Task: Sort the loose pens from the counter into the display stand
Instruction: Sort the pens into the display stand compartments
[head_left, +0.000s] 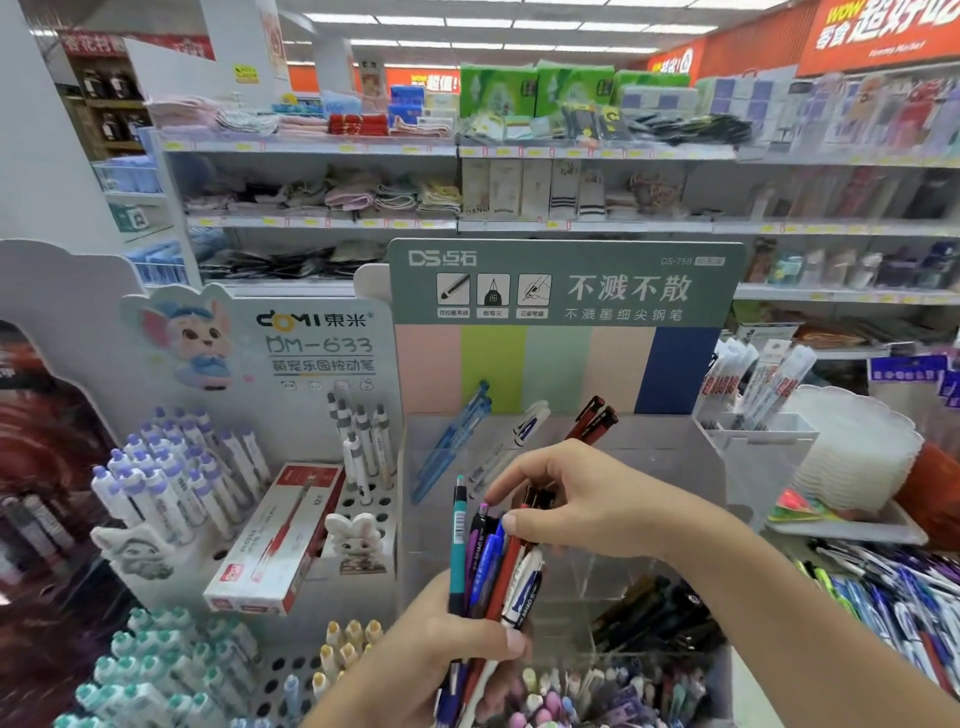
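Note:
My left hand grips a bundle of several pens upright, among them a teal, a purple, a blue, a red and a white one. My right hand reaches over the top of the bundle and pinches a dark red-black pen at its upper end. Behind both hands stands the clear acrylic display stand with a green header card. Its back compartments hold blue pens, a white pen and red-black pens. A front compartment holds dark pens.
A white pen display with purple, teal and yellow capped pens stands at the left, a red pen box lying on it. A heap of loose pens lies at the right. Pastel pens fill a bin at the bottom. Store shelves run behind.

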